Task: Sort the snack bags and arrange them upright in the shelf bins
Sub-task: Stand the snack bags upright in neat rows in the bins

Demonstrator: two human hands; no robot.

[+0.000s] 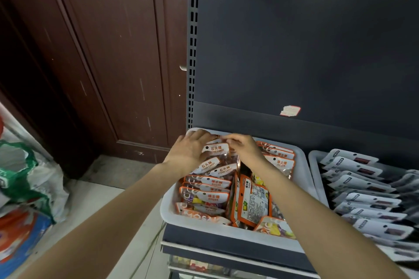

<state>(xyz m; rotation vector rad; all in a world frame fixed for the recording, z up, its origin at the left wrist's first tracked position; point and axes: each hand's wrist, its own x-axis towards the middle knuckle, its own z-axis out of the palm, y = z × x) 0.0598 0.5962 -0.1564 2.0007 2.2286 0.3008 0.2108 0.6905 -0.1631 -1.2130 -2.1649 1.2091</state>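
Your clear, white-labelled "Stone Candy" snack bags [214, 161] stand in the back left corner of the white plastic shelf bin [303, 179], directly under both of your hands. Your left hand [192, 149] lies over the rearmost bags with fingers spread and only slightly bent, fingertips pressing on their tops at the bin's back rim. Your right hand [243, 147] has its fingers curled down, pinching the top edge of a bag beside the left fingertips.

In front of them, orange-edged "Sugar" candy bags [207, 190] fill the left row, and more [281, 158] stand along the right row behind your right wrist. One orange-backed bag [251, 203] stands turned sideways between the rows beneath your right forearm. A second white bin [314, 161] of grey-and-white packets [362, 190] sits just beside, on the same dark grey metal shelf [226, 240].
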